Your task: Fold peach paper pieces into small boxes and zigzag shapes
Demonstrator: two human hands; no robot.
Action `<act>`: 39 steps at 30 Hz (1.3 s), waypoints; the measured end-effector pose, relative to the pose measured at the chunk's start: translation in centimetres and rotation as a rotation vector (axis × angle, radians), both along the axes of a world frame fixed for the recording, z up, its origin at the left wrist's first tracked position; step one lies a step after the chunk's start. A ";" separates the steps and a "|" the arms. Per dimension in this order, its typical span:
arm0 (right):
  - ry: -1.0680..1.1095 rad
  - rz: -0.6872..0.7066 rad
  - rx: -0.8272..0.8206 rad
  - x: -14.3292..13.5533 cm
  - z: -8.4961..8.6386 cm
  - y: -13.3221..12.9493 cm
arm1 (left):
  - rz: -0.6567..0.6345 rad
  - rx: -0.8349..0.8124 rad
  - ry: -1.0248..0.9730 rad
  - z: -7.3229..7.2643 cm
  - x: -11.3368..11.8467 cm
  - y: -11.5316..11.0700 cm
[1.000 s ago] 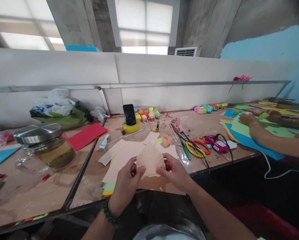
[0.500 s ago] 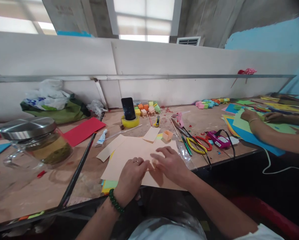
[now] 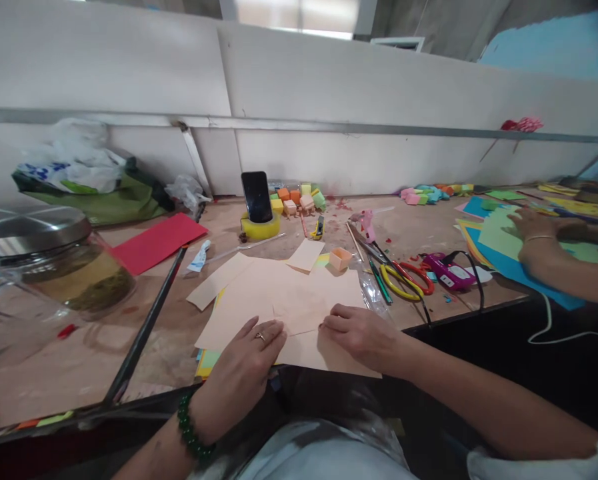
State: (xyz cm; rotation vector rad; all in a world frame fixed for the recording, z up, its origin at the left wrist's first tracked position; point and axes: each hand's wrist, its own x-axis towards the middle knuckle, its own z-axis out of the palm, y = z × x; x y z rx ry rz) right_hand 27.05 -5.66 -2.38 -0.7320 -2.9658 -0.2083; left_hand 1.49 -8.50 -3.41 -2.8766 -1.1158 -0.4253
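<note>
A small piece of peach paper (image 3: 301, 319) lies between my hands on a larger peach sheet (image 3: 259, 283) of the same colour, its outline hard to make out. My left hand (image 3: 249, 360), with a ring and a green bead bracelet, rests flat on the left side of the piece, fingers stretched. My right hand (image 3: 361, 333) has its fingers curled and pressed together at the piece's right edge, the tips pinching it. Just beyond stands a small folded peach paper box (image 3: 339, 259). A loose peach rectangle (image 3: 305, 256) and a longer strip (image 3: 219, 280) lie near it.
Scissors (image 3: 401, 283), a purple device with a cable (image 3: 451, 272), a pink glue gun (image 3: 367, 225) and a cutter (image 3: 319, 228) lie right and behind. A phone (image 3: 257, 197) stands in yellow tape (image 3: 261, 228). A glass teapot (image 3: 73, 273) is left; another person's hand (image 3: 539, 233) works right.
My hands have moved apart and down onto the sheet. The small paper piece, held up between my fingers before, now lies flat. The camera view has tilted downward.
</note>
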 end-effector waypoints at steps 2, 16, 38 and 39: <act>0.023 -0.002 -0.022 0.2 -0.1 0.0 | 0.023 0.027 -0.024 0.2 -0.1 -0.2; 0.007 0.107 0.013 0.5 0.3 0.6 | 0.040 0.027 -0.123 0.6 -0.5 -0.8; 0.023 0.087 0.057 -0.6 0.2 0.0 | 0.063 0.033 0.014 0.8 2.5 -0.9; 0.018 0.105 0.063 -1.1 0.2 0.1 | 0.064 0.035 0.026 0.9 2.7 -1.0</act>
